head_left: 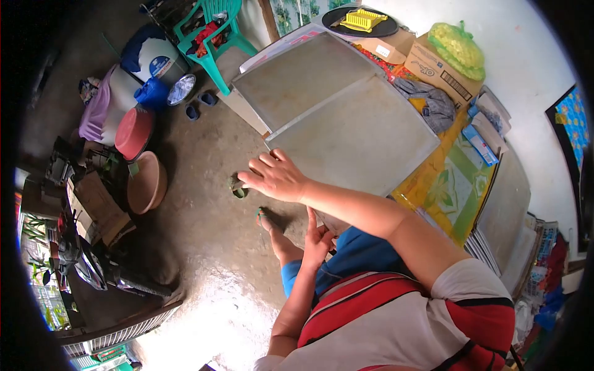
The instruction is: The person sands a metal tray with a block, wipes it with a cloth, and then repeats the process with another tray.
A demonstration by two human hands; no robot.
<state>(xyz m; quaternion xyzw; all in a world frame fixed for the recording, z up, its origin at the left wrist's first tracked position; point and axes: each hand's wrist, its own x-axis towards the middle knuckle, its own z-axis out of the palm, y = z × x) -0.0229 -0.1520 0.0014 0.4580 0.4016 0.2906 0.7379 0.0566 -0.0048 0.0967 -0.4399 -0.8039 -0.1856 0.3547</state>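
My right hand (275, 178) reaches across to the near left corner of a flat, framed grey panel (356, 139). Its fingers are apart and loosely bent, with the knuckles up and nothing visible in them. Lower down, my left hand (318, 240) is beside the panel's near edge, in front of my blue shorts (365, 253). One of its fingers points up, while the others curl in, and what they may hold is hidden. A second, similar panel (303, 80) lies beyond the first, edge to edge with it on the table.
To the right are a yellow-green patterned cloth (455, 185), grey clothing (427, 102) and a cardboard box (439, 68) bearing a yellow bag (456, 49). A green chair (210, 37), basins (147, 182) and slippers (193, 111) stand left. A green sandal (239, 190) lies on the floor.
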